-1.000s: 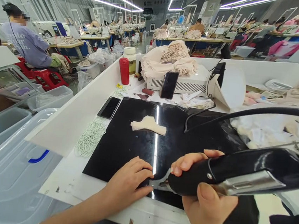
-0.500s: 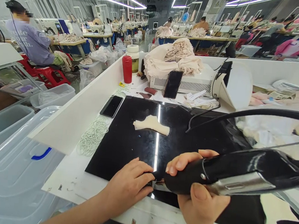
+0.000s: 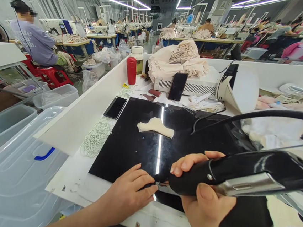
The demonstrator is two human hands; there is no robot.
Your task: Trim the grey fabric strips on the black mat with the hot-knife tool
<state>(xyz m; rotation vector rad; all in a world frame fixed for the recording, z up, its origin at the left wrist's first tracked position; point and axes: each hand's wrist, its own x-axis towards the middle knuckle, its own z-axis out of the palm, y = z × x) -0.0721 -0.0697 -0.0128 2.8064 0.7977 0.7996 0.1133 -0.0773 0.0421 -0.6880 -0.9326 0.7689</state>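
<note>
My right hand [image 3: 204, 200] is wrapped round a black corded handheld tool [image 3: 255, 171] with a metal lever along its side. Its rounded end points left, toward my left hand [image 3: 130, 193]. The fingers of that hand are bent and closed around a small dark part at the tool's tip, mostly hidden beneath them. Under both hands lies a glossy black mat [image 3: 126, 154]. Farther back on it rests a cream fabric piece [image 3: 155, 125], shaped like a wide curve with a raised middle, touched by neither hand.
Pale elastic loops [image 3: 95, 140] and a phone [image 3: 115, 107] lie left of the mat. Behind stand a red bottle [image 3: 131, 71], another phone [image 3: 177, 86] and a white machine [image 3: 199, 87] stacked with fabric. A black cable [image 3: 247, 117] arches at right. A lidded plastic bin [image 3: 19, 175] is at left.
The view has shifted slightly, so everything sits a little farther right. Both hands keep nearly the same pose, and the tool stays in my right hand.
</note>
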